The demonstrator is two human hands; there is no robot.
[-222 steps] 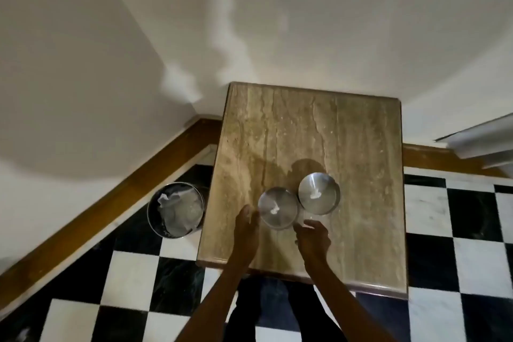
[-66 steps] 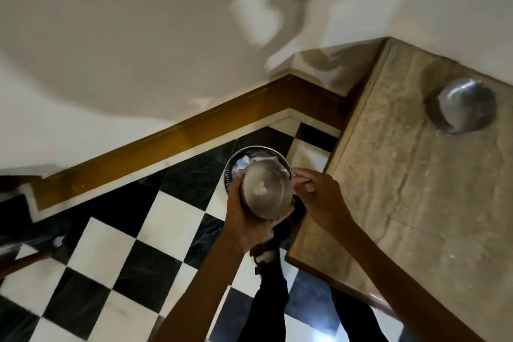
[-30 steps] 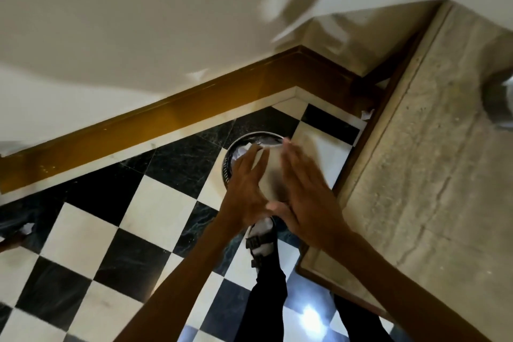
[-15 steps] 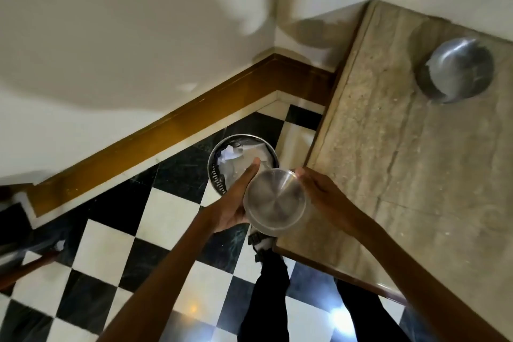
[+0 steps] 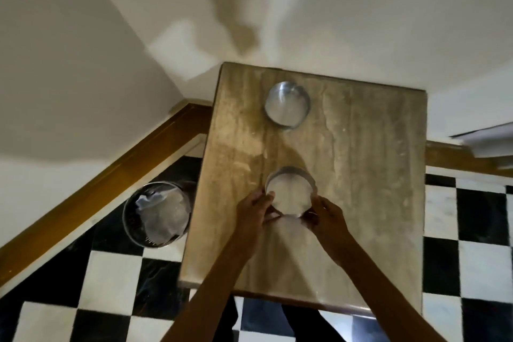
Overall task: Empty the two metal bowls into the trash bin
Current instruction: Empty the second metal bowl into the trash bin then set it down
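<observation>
You are gripping the round, shiny metal bowl (image 5: 288, 194) by its rim, left hand (image 5: 254, 209) and right hand (image 5: 324, 216) on opposite sides, above the brown stone-topped table (image 5: 361, 175); it is probably light, rigid, slippery.

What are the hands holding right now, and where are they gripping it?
Both hands, left and right, hold the near metal bowl by opposite sides of its rim, over the table.
</observation>
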